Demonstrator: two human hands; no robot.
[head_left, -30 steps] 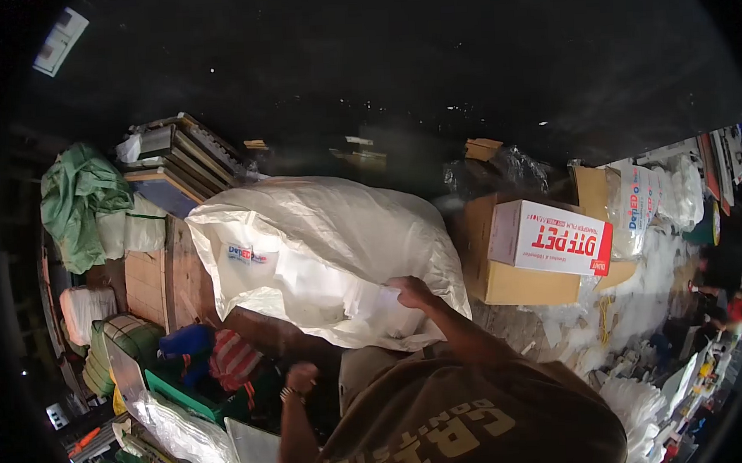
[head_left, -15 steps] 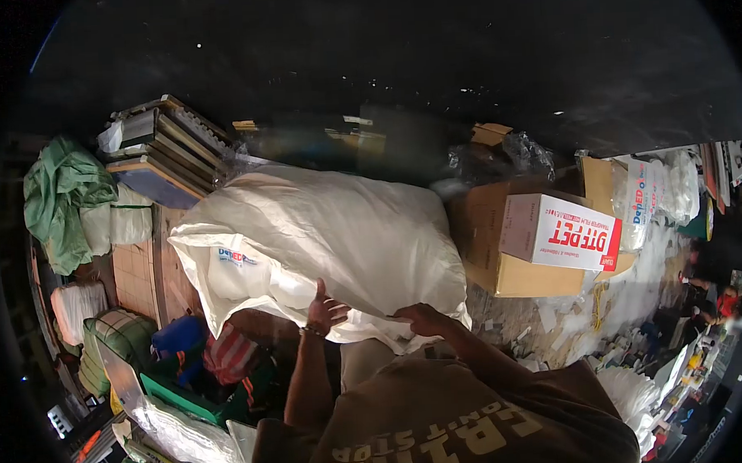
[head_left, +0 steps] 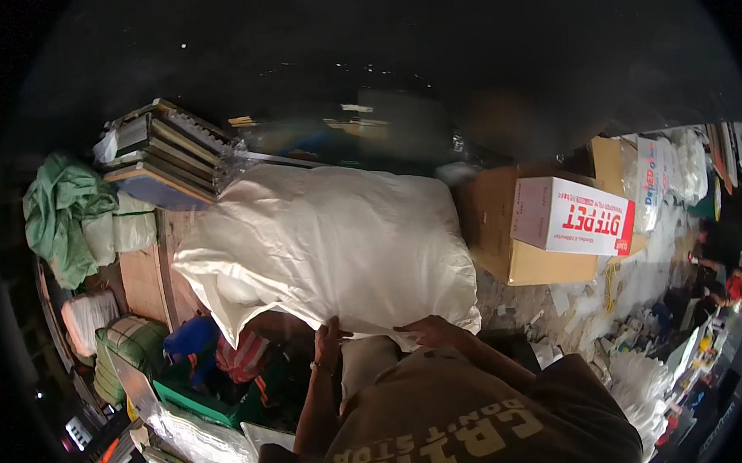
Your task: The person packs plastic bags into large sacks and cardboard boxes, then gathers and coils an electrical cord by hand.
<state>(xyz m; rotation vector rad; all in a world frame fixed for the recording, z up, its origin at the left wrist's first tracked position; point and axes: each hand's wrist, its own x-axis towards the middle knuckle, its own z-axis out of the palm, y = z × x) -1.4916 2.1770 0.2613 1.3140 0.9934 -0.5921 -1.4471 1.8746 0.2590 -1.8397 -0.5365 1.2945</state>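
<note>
A large, full white sack (head_left: 346,241) lies across the middle of the head view, its mouth at the left, folded partly over the white contents. My left hand (head_left: 329,341) is closed on the sack's near edge. To its right, my right hand (head_left: 429,331) grips the same edge, fingers pinched on the fabric. Both hands are close to my body, a short gap apart.
A white and red box (head_left: 575,217) rests on a brown carton (head_left: 546,265) at the right. Stacked frames (head_left: 165,154) stand at the upper left, near a green cloth (head_left: 68,216). A green crate (head_left: 198,402) is at the lower left. People appear at the far right.
My left hand has come up from below and closed on the sack's edge. The sack's near side is now pulled over the opening, covering the printed bags inside. My right hand keeps its grip.
</note>
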